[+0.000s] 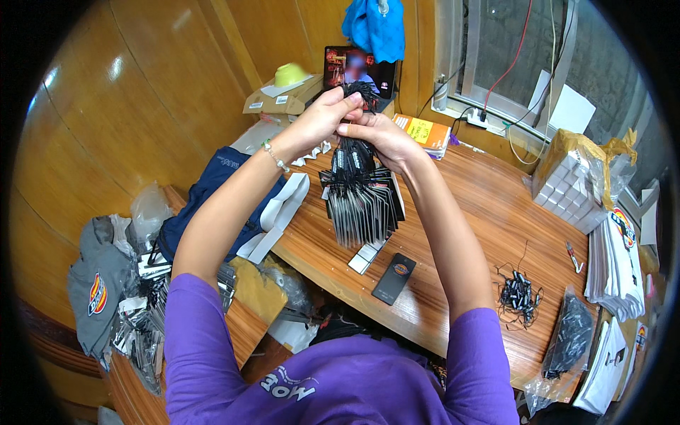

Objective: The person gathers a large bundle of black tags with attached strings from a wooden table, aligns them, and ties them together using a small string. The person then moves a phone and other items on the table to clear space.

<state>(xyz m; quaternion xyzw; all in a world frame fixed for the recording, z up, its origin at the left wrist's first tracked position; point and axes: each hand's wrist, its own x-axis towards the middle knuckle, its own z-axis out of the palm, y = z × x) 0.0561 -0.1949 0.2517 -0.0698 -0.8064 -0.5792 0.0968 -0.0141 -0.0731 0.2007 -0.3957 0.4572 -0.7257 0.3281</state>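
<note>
A thick bundle of hang tags (361, 209) dangles by its black strings over the far part of the table, the cards fanned at the lower end. My left hand (331, 113) is closed around the strings near their looped top ends (363, 91). Just below and to the right, my right hand (386, 140) pinches the same strings, its thumb pointing left. The fingers of both hands overlap, so part of the grip is hidden. Under the bundle lie a black tag (394, 278) and white label slips (366, 256) on the wooden table.
Loose black tag strings (520, 296) and a plastic bag of strings (569, 336) lie at right. Beyond stand small white boxes (570, 180) and stacked white packets (610, 265). A screen (386, 71) stands at the back. Piled tags (138, 336) and a navy bag (219, 191) are at left.
</note>
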